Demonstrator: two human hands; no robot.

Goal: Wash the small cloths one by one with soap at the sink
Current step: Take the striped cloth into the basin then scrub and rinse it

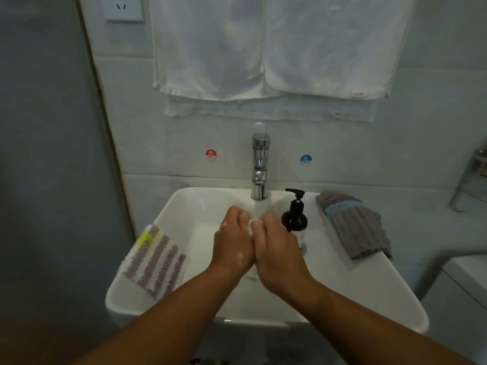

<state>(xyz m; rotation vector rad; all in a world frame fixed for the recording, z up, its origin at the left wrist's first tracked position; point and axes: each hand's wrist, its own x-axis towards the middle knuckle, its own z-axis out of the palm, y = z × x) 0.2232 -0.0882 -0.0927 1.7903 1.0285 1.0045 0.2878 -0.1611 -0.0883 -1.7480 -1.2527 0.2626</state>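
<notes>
Above the sink (196, 306), left hand (233, 243) and right hand (276, 248) grip a sudsy wad (251, 224) between them.

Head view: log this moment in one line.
left hand + right hand: together, sudsy, under faucet | striped cloth: sink left rim | grey cloths: right rim | held item: unclear

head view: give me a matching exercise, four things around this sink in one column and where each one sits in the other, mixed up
Things
1. striped cloth
2. grey cloth pile
3. black soap pump bottle
4. white towel

Places
a. hangs on the wall above the tap
b. draped over the left rim of the sink
c. stands just right of the tap
d. lies on the sink's right rim

Pairs: 1-b, 2-d, 3-c, 4-a
</notes>
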